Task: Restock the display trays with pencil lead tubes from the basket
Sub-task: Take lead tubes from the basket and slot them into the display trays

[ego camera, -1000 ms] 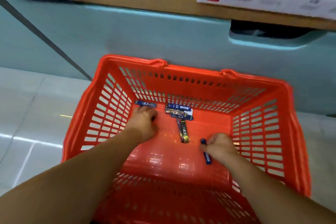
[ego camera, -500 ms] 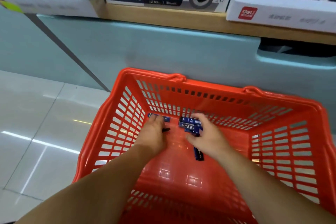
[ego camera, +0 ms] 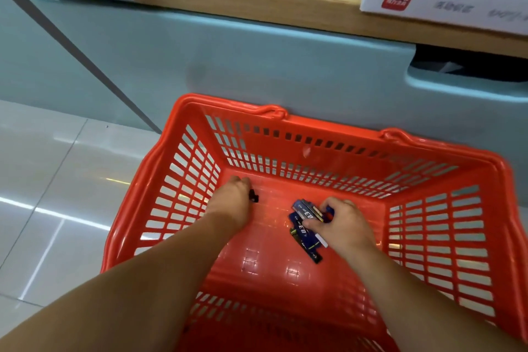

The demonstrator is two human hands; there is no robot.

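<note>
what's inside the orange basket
In the basket, the right hand pinches a bunch of blue lead tubes; the left hand grips a dark piece, mostly hidden. The hands cover whatever lies beneath them.

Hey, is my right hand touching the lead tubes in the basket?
Touching. The head view shows the right hand with its fingers and thumb curled round the bunch of blue tubes inside the basket.
</note>
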